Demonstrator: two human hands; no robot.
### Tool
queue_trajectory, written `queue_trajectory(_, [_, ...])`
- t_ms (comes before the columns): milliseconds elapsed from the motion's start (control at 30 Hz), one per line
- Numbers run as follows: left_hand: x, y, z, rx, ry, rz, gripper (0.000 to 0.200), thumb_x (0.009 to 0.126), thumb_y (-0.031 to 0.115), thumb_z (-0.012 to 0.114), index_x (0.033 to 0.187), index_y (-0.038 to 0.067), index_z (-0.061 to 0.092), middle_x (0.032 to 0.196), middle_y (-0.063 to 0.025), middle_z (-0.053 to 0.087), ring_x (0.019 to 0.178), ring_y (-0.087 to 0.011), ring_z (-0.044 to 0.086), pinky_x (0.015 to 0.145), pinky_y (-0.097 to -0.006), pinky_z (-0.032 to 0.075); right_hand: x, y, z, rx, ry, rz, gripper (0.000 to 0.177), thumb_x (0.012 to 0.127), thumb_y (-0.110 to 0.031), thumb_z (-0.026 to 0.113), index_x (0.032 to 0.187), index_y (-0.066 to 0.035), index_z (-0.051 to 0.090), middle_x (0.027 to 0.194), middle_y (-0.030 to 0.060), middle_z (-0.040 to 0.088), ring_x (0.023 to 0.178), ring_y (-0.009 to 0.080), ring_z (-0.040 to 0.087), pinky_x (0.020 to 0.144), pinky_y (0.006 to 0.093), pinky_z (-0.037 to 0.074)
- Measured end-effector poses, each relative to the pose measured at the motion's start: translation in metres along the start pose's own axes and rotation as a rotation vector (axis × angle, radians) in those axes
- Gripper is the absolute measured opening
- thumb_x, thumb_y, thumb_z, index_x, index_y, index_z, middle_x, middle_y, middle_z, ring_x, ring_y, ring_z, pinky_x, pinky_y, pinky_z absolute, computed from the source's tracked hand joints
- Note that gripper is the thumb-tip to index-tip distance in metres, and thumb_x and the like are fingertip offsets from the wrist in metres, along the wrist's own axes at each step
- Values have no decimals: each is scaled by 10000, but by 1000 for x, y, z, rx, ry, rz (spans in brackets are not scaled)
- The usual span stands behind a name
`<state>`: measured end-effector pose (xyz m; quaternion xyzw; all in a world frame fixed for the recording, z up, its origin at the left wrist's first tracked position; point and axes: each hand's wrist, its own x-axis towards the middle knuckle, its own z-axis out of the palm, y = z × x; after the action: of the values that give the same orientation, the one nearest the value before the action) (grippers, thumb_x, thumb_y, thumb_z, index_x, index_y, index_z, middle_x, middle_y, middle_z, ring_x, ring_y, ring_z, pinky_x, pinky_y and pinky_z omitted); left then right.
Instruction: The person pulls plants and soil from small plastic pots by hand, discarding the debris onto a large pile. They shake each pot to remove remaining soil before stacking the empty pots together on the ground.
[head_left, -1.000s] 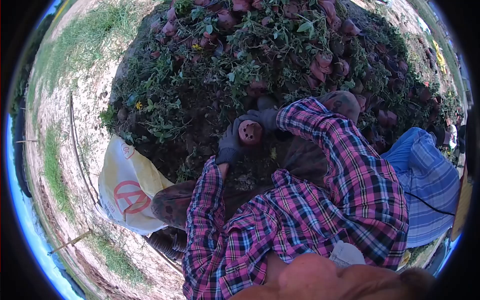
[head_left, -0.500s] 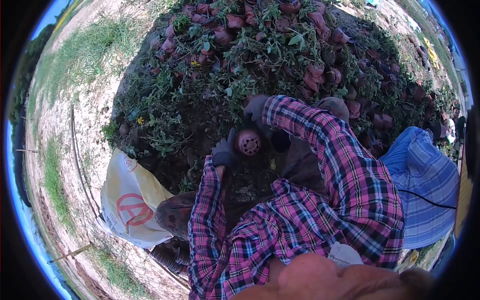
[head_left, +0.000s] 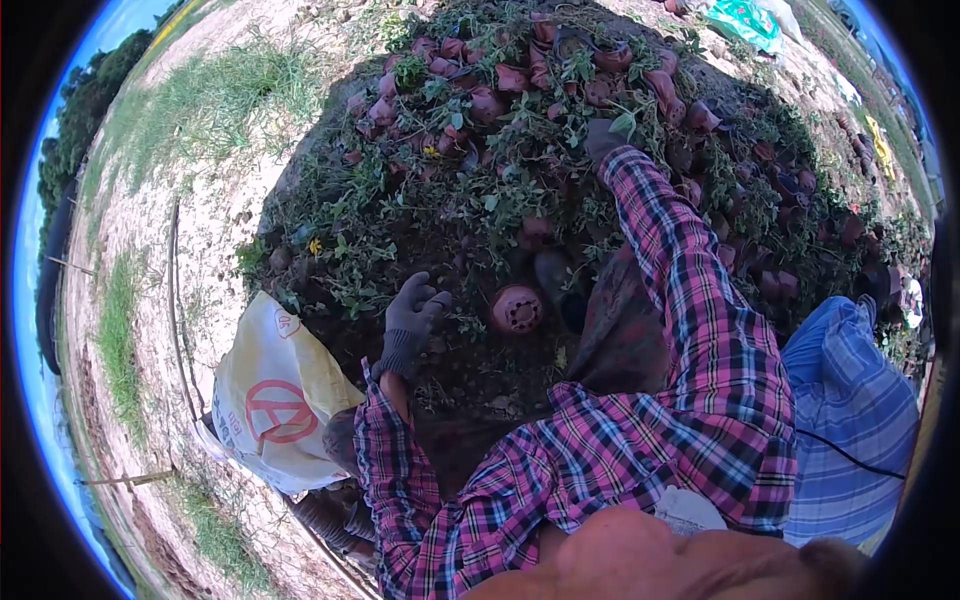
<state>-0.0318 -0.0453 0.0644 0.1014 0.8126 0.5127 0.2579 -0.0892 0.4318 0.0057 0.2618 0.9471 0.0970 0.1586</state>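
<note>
My left hand (head_left: 412,318), in a grey knit glove, hovers just left of an upturned reddish-brown plastic pot (head_left: 518,311) without touching it. Its fingers are apart, with nothing in them. The pot's base, with a ring of holes, faces up from the dark soil. My right hand (head_left: 604,142), also in a grey glove, reaches far forward into the heap of soft pots and leafy plants. Its fingers are hidden among the leaves, so whether they hold anything does not show. Beside the upturned pot a dark boot (head_left: 552,275) is partly visible.
A white and yellow sack (head_left: 285,390) with a red mark stands at my left. Blue checked cloth (head_left: 850,400) lies at my right. More reddish pots (head_left: 485,103) are heaped ahead among plants. A green plastic bag (head_left: 748,25) lies at the far right.
My right hand has moved forward and right, from near the upturned pot into the heap. The left hand has come away from the pot, its fingers now apart. The view has shifted slightly.
</note>
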Motion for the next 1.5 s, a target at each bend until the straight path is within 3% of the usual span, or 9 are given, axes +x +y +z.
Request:
queue_trajectory(100, [3, -1, 1, -100, -3, -66, 508, 770, 158, 679, 1207, 20, 460, 870, -60, 615, 754, -103, 563, 664, -237, 463, -38, -24, -46, -25, 377, -31, 180, 744, -264, 608, 718, -88, 634, 759, 115, 631, 715, 283, 625, 583, 401, 488])
queue_trajectory(367, [26, -25, 9, -355, -3, -165, 395, 804, 197, 637, 1121, -4, 513, 926, -78, 616, 719, -113, 556, 642, -258, 463, -117, -80, -117, 377, 526, -436, 293, 731, -329, 624, 763, -38, 638, 770, 138, 634, 735, 301, 615, 637, 428, 470])
queue_trajectory(633, [31, -26, -11, -1140, -135, -228, 271, 802, 104, 603, 1041, 11, 513, 961, -115, 609, 738, -225, 608, 604, -348, 502, -180, -189, -121, 850, 201, -874, 251, 793, -253, 607, 774, -3, 586, 658, 130, 596, 581, 227, 588, 540, 341, 451])
queue_trajectory(667, [28, -23, -15, -1185, -157, -246, 270, 792, 101, 613, 1025, 4, 516, 973, -120, 612, 754, -235, 614, 615, -357, 504, -170, -207, -100, 1179, -60, -900, 230, 820, -230, 563, 770, -7, 578, 605, 88, 566, 492, 161, 546, 442, 295, 418])
queue_trajectory(800, [10, -15, -26, -789, 214, -162, 246, 815, 107, 554, 1043, 16, 565, 952, -128, 618, 820, -249, 615, 686, -353, 509, -204, -223, -114, 1311, -574, -618, 116, 833, -113, 578, 763, -32, 534, 579, -8, 493, 439, 26, 413, 367, 179, 309])
queue_trajectory(1100, [3, -34, -37, -198, 528, -44, 246, 747, 120, 614, 987, 66, 614, 887, -119, 649, 836, -255, 622, 724, -312, 475, -188, -264, -62, 945, -161, -1012, 341, 784, -116, 617, 1090, -42, 487, 811, 106, 610, 740, 158, 592, 672, 331, 464])
queue_trajectory(1267, [33, -109, -50, 452, 563, 168, 243, 714, 114, 643, 940, 35, 598, 795, -87, 640, 733, -163, 614, 649, -271, 467, -207, -276, -80, 719, -234, -951, 412, 755, 21, 499, 1158, -65, 479, 909, 121, 618, 855, 180, 604, 736, 301, 465])
queue_trajectory(1367, [11, -66, -59, 111, 408, -151, 102, 798, 113, 607, 867, 39, 594, 820, -68, 627, 649, -159, 593, 581, -270, 472, -186, -274, -55, 1021, -307, -1024, 430, 742, 59, 471, 1157, -52, 484, 971, 95, 606, 907, 153, 578, 781, 288, 453])
queue_trajectory(1500, [-7, -34, -65, -923, 447, -86, 134, 817, 138, 608, 921, 81, 544, 784, -67, 598, 572, -158, 564, 494, -284, 476, -183, -254, -72, 1442, -694, -759, 403, 737, 56, 544, 1132, -17, 511, 1064, 46, 580, 970, 122, 544, 831, 265, 448])
